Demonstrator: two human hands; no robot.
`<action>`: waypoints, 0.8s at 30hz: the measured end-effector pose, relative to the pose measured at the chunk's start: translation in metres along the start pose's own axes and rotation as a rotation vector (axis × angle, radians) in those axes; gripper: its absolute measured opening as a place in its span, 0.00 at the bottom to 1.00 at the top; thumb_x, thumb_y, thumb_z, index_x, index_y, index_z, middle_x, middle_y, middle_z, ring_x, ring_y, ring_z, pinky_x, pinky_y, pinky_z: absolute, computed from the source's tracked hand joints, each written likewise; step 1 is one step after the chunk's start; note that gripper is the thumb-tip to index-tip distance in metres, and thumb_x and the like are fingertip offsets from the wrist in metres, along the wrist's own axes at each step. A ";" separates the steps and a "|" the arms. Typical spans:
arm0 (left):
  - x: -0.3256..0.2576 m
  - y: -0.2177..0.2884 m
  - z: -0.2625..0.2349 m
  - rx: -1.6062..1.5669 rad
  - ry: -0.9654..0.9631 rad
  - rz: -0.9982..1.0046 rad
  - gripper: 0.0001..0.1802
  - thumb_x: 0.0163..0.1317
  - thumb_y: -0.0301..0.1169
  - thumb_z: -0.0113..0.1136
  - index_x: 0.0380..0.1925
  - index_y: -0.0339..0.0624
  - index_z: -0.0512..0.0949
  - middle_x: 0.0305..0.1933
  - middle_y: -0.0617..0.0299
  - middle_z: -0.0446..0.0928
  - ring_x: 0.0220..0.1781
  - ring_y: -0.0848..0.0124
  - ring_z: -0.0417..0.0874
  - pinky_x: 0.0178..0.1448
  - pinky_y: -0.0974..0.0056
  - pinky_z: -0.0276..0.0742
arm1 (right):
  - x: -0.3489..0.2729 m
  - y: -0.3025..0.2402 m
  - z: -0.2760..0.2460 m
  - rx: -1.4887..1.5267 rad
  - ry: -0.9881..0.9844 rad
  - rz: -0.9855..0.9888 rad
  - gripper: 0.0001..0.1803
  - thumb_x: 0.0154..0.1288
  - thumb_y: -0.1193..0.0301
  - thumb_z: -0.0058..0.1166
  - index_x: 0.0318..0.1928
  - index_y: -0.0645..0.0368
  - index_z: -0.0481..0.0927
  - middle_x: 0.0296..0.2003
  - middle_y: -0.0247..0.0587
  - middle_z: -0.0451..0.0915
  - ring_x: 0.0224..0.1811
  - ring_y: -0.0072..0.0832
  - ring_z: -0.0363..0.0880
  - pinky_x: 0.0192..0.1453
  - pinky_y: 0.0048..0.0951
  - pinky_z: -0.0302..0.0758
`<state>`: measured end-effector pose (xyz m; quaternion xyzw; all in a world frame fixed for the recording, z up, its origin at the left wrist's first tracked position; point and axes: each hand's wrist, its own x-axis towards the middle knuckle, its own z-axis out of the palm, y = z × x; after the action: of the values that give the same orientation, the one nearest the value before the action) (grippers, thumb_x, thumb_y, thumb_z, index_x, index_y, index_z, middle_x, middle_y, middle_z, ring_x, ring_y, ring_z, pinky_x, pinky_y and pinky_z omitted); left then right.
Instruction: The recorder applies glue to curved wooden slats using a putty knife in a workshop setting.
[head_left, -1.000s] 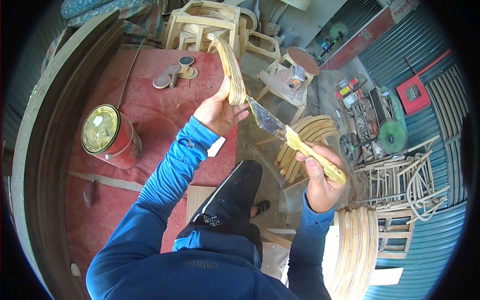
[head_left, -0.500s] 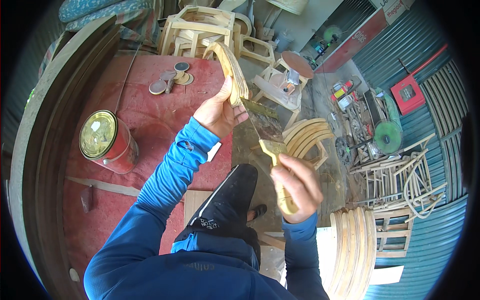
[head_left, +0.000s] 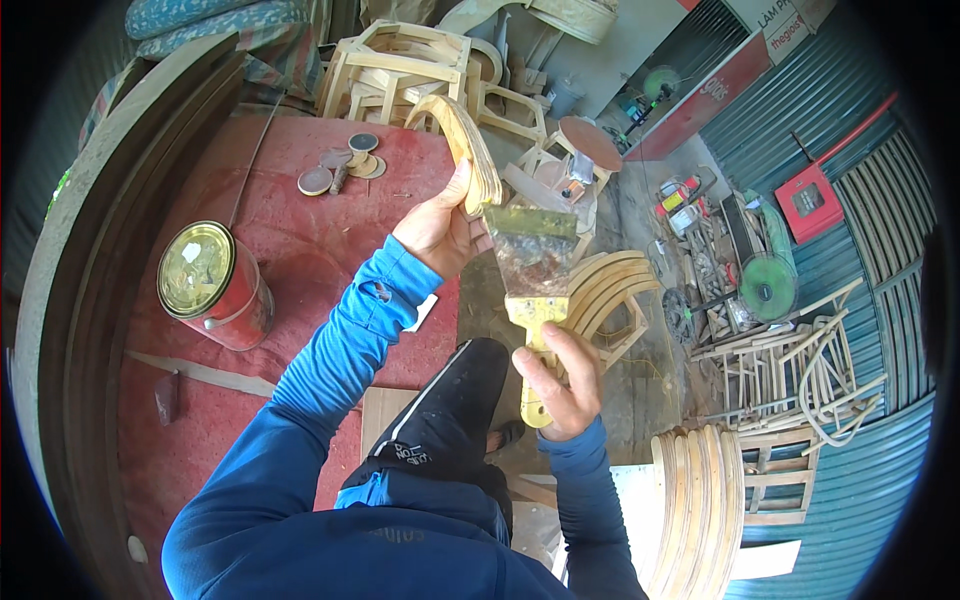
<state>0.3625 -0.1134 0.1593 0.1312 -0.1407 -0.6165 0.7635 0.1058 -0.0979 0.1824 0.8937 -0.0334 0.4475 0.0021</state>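
Right hand (head_left: pixel 556 378) closed round the yellow handle of a wide-bladed metal putty knife (head_left: pixel 532 268), blade up w/ its top edge touching the curved, pale laminated wood piece (head_left: pixel 468 150). Left hand (head_left: pixel 437 229) grips that piece at its lower end, held up in front of the person. Left of the arm, a red paint tin w/ gold lid (head_left: pixel 212 285) on the red-covered bench (head_left: pixel 250 200); sanding discs (head_left: pixel 345 165) farther back.

We count one curved wooden piece (head_left: pixel 468 150) in our left hand (head_left: pixel 435 232), one putty knife (head_left: pixel 535 290) in our right hand (head_left: pixel 558 375), one red tin (head_left: pixel 215 288) left of them, and three sanding discs (head_left: pixel 340 168) beyond.
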 end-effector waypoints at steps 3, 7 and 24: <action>0.001 0.001 -0.008 -0.015 -0.041 -0.076 0.21 0.73 0.51 0.53 0.52 0.49 0.80 0.47 0.61 0.85 0.50 0.65 0.84 0.61 0.55 0.78 | 0.006 0.004 0.000 -0.025 -0.034 0.002 0.21 0.55 0.79 0.63 0.50 0.53 0.87 0.58 0.48 0.77 0.52 0.46 0.81 0.53 0.40 0.82; 0.002 0.000 -0.004 -0.017 -0.022 0.000 0.21 0.73 0.51 0.54 0.52 0.49 0.80 0.47 0.61 0.85 0.50 0.66 0.84 0.61 0.55 0.78 | -0.003 0.006 0.003 -0.015 -0.082 -0.012 0.21 0.55 0.79 0.63 0.51 0.54 0.87 0.58 0.48 0.77 0.53 0.45 0.81 0.54 0.40 0.82; 0.001 0.004 -0.006 -0.007 -0.048 0.001 0.22 0.73 0.52 0.53 0.52 0.48 0.80 0.46 0.59 0.85 0.47 0.64 0.85 0.57 0.54 0.81 | -0.029 0.017 0.030 0.023 -0.078 -0.062 0.24 0.54 0.78 0.67 0.53 0.48 0.87 0.59 0.48 0.72 0.57 0.49 0.77 0.58 0.41 0.81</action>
<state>0.3688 -0.1136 0.1553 0.1137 -0.1568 -0.6197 0.7605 0.1115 -0.1146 0.1403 0.9109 -0.0008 0.4125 0.0042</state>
